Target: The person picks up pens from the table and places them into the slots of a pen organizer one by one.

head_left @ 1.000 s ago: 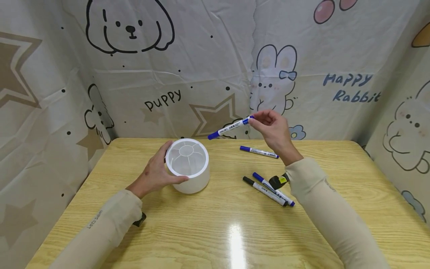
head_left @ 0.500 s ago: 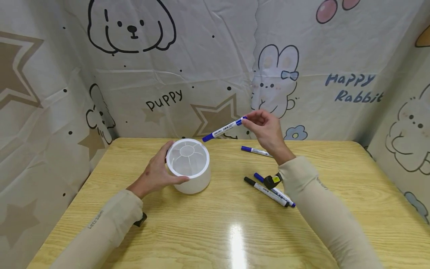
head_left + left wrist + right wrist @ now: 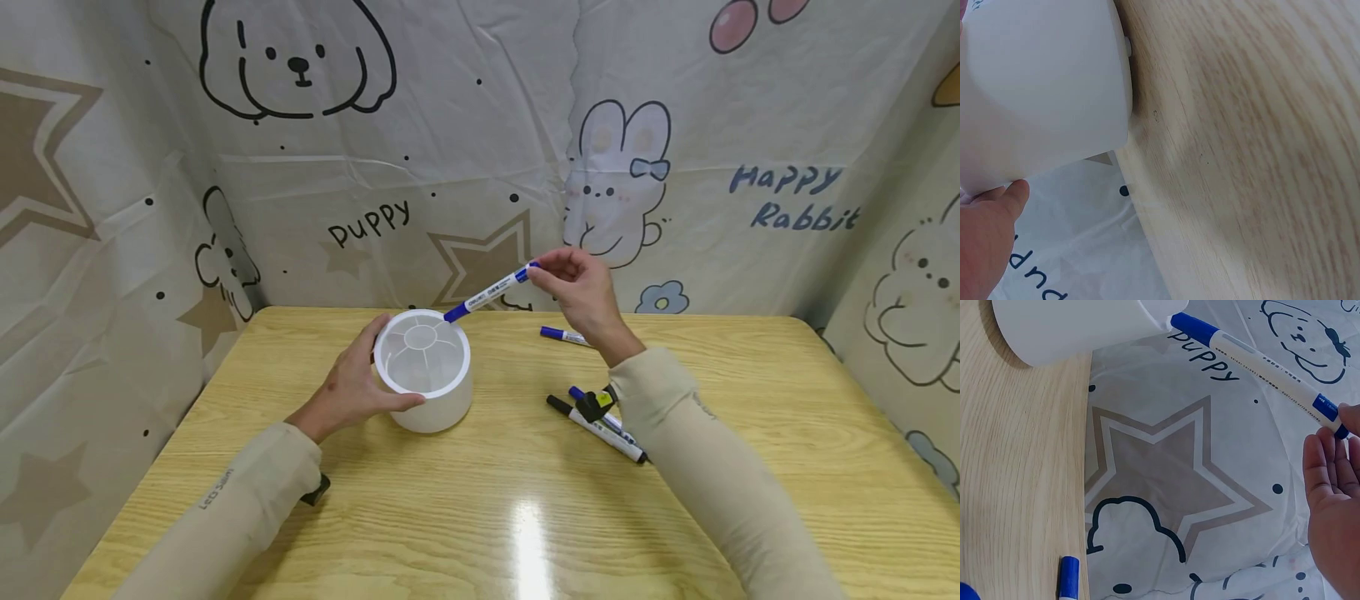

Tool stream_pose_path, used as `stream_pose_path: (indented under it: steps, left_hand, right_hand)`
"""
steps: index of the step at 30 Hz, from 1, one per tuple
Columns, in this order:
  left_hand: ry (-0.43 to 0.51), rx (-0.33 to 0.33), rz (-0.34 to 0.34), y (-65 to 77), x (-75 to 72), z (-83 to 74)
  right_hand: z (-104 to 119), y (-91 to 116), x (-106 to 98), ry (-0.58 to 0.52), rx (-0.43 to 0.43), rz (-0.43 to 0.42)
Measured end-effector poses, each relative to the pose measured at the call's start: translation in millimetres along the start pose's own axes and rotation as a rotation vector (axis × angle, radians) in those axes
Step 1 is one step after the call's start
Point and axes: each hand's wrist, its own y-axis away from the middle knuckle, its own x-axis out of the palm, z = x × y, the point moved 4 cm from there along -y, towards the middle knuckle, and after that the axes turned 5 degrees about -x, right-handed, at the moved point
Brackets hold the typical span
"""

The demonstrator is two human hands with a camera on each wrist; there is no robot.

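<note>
My left hand point(image 3: 348, 387) grips a white round pen holder point(image 3: 450, 407) from its left side, thumb across the front. In the left wrist view, a fingertip point(image 3: 1017, 195) presses against the holder's wall point(image 3: 1047, 81). Dividers split the holder's inside into compartments, and I see no pen in them. Between thumb and fingertips, my right hand point(image 3: 583, 298) pinches one end of a blue-capped whiteboard marker point(image 3: 491, 292). It slants down to the left, its cap point(image 3: 1194, 327) at the holder's far right rim; whether they touch I cannot tell.
On the wooden table point(image 3: 480, 500), another blue marker point(image 3: 562, 335) lies partly behind the right hand. Nearer, a black-capped marker point(image 3: 603, 433) lies beside a blue one point(image 3: 576, 392), partly covered by the right wrist camera point(image 3: 596, 406). A printed cloth point(image 3: 480, 125) hangs behind the table.
My right hand has moved left and slightly down, bringing the marker's cap from beyond the holder to its rim. The left hand and the holder stay in place.
</note>
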Motion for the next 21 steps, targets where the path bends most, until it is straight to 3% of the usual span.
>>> stream_pose_path:
  steps: [14, 21]
  left_hand:
    - [0.004, -0.029, 0.016, -0.2, 0.1, -0.6]
    - [0.014, 0.003, 0.017, 0.3, -0.5, -1.0]
  right_hand:
    - [-5, -3, 17, 0.016, 0.016, 0.032]
    - [-7, -4, 27, 0.069, 0.064, 0.036]
